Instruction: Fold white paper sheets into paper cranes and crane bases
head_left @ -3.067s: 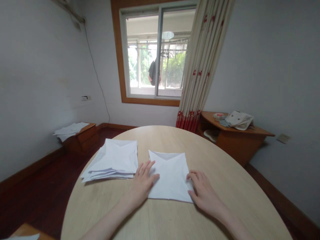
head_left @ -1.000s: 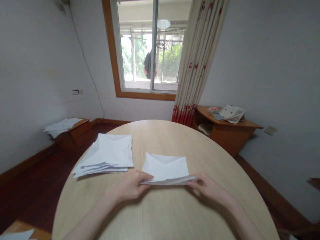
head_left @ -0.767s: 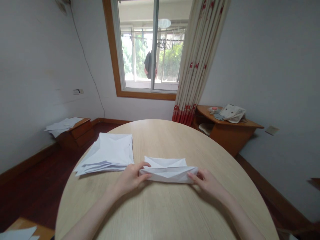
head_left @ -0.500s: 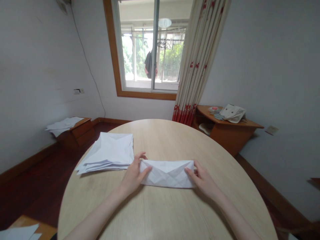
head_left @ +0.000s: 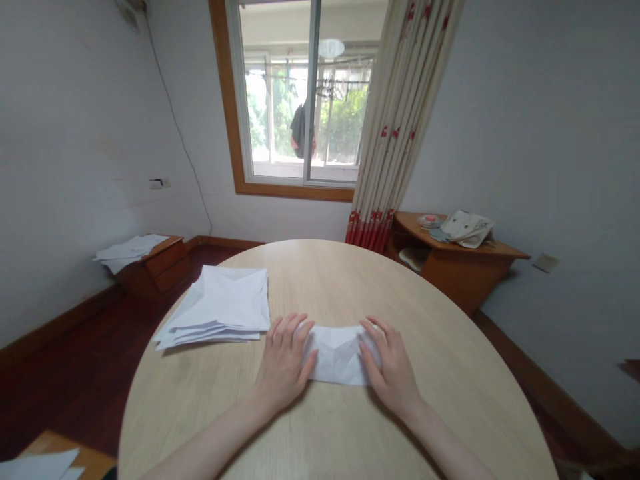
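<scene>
A white sheet of paper (head_left: 337, 353), folded into a creased strip, lies near the middle of the round table. My left hand (head_left: 285, 360) curls over its left end, with the thumb on the near part and the fingers at the far edge. Over the right end, my right hand (head_left: 393, 367) holds it in the same way, thumb and fingers bent around it. Both ends of the strip are partly hidden under my hands. A stack of white paper (head_left: 220, 300), with creases in the top sheet, sits left of my left hand.
The round wooden table (head_left: 330, 433) has a curved edge all around. Beyond it stand a low cabinet (head_left: 170, 260) with papers on top and a corner desk (head_left: 465, 257) bearing a cloth bag (head_left: 467, 229). A curtain (head_left: 395, 120) hangs beside the window.
Both hands have moved inward over the paper's ends. Their fingers now show on top instead of being tucked behind, and less of the strip is visible between them.
</scene>
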